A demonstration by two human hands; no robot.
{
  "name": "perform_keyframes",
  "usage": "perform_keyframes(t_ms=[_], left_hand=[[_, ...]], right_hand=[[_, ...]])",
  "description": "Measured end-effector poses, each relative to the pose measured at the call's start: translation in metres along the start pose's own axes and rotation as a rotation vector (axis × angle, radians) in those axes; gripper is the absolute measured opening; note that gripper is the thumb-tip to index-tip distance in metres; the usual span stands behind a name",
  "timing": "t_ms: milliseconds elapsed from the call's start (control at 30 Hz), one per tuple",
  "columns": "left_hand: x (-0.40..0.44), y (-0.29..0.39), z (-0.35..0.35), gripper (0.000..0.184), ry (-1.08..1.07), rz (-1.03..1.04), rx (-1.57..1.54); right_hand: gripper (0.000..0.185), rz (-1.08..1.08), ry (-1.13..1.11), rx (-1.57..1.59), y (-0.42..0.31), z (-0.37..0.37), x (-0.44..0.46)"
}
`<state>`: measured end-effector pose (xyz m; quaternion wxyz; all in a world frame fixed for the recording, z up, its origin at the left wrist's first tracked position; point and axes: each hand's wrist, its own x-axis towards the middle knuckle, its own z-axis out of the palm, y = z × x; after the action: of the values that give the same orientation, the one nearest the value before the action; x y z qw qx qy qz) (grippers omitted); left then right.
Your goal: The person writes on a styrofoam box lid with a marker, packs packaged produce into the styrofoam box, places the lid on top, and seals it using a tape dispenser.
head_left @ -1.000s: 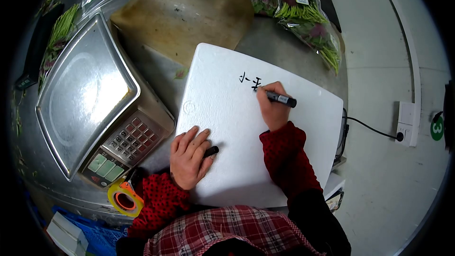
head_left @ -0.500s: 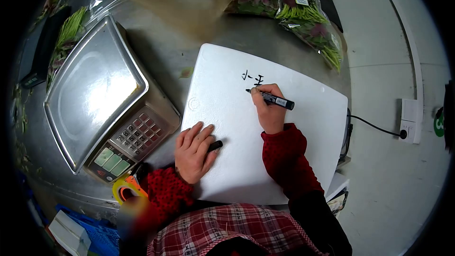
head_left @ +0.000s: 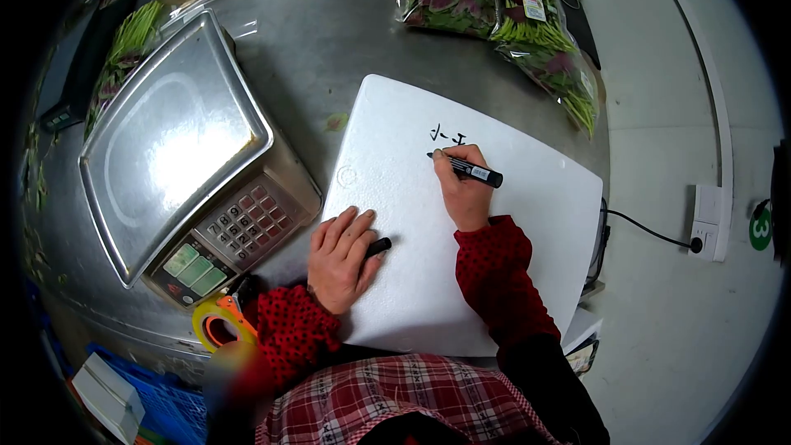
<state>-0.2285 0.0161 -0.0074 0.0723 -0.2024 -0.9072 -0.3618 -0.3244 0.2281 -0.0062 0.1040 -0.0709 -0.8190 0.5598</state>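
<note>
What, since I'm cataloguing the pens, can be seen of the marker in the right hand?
The marker is a black cylinder, apparently plastic, with a pale label too small to read. It is uncapped, its narrow dark tip toward the picture's left. The fingers of the right hand grip it at a slant over the white board, near black strokes; whether it touches the board is unclear.

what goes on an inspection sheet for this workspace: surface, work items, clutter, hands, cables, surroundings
surface: metal table, small leaf on it
work items: white foam board with dark handwriting; black marker, uncapped
clutter: scale left of the board; yellow tape roll by the left sleeve; bagged greens beyond the board
hands: right hand holds the marker, tip at the board, contact unclear; left hand rests on the board, black cap tucked in it
cables: black cable plugged into a socket
surroundings: blue crate lower left; green "3" sign far right
</note>
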Motion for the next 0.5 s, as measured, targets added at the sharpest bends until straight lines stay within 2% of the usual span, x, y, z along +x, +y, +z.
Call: perform_keyframes(t_ms=[33, 100, 233, 467, 500], left_hand=[[0.001, 0.0, 0.0, 0.028, -0.004, 0.002, 0.008], [0.0, 0.001, 0.001, 0.028, -0.013, 0.002, 0.012], [0.0, -0.002, 0.0, 0.028, -0.004, 0.005, 0.01], [-0.001, -0.003, 0.0, 0.028, -0.011, 0.005, -0.007], [-0.001, -0.002, 0.0, 0.028, -0.013, -0.002, -0.009]], right_hand=[[0.015, 0.002, -0.006, -0.006, 0.002, 0.0, 0.0], [0.014, -0.126, -0.008, -0.131, 0.006, -0.001, -0.001], [0.014, -0.061, 0.068, -0.081, 0.007, -0.003, 0.0], [0.015, -0.067, -0.096, -0.115, -0.005, -0.003, -0.009], [0.015, -0.123, -0.088, -0.112, -0.004, -0.002, -0.011]])
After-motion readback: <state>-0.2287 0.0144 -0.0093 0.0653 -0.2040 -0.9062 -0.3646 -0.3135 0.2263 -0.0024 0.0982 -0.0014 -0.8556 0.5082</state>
